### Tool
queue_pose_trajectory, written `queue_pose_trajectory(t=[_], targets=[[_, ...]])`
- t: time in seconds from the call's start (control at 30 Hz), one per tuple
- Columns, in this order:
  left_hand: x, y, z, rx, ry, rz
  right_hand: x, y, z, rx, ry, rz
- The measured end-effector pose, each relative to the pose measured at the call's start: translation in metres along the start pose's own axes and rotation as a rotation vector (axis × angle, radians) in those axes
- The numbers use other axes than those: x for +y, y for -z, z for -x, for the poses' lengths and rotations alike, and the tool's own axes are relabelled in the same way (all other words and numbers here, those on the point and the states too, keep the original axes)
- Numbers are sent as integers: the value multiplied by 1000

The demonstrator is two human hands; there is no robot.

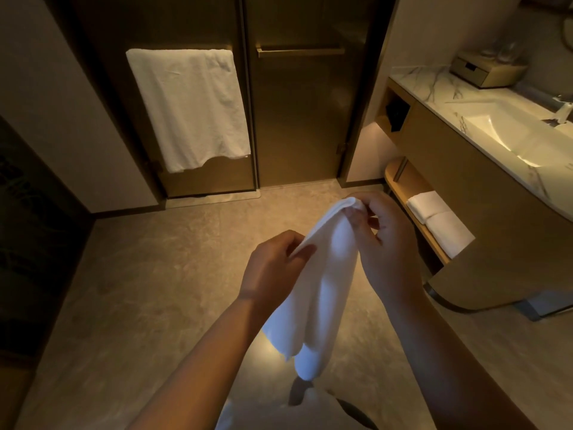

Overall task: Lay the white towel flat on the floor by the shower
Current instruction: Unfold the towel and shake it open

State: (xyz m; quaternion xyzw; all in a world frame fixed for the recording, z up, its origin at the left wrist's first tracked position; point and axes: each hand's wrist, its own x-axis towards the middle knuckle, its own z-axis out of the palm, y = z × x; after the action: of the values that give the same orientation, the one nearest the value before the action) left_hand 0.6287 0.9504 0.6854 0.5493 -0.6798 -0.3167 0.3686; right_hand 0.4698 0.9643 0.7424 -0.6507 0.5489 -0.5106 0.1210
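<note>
A white towel [322, 290] hangs folded in the air between my hands, its lower end dangling above the floor. My left hand [274, 268] pinches the towel's upper edge at its near corner. My right hand [379, 240] pinches the far corner of the same edge, a little higher and to the right. The stone floor [173, 274] stretches ahead to the two glass shower doors [297, 119] at the back.
A second white towel [189, 107] hangs on the left door's bar. At the right stands a vanity [483, 193] with a marble top and sink [524, 138]. Folded white towels [440, 221] lie on its low shelf. A dark wall panel [28, 243] lines the left side.
</note>
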Motion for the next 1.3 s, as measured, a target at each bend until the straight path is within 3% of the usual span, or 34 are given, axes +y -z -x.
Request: queue_pose_trajectory(t=[0.17, 0.3, 0.5, 0.63, 0.83, 1.13, 1.3], targets=[[15, 12, -7, 49, -46, 78, 6, 15, -1, 33, -83, 12], [27, 14, -10, 19, -115, -18, 8, 23, -3, -19, -154, 153], [36, 16, -16, -17, -202, -150, 0, 24, 5, -192, 61, 360], [38, 16, -15, -21, -226, -173, 1, 21, 7, -259, 54, 438], [35, 22, -14, -65, -259, -232, 5, 19, 3, -352, 30, 365], [25, 26, -4, -165, -128, -30, -1, 25, -2, -359, 36, 255], [12, 21, 2, -282, -59, -144, 0, 37, -2, -293, 25, 234]])
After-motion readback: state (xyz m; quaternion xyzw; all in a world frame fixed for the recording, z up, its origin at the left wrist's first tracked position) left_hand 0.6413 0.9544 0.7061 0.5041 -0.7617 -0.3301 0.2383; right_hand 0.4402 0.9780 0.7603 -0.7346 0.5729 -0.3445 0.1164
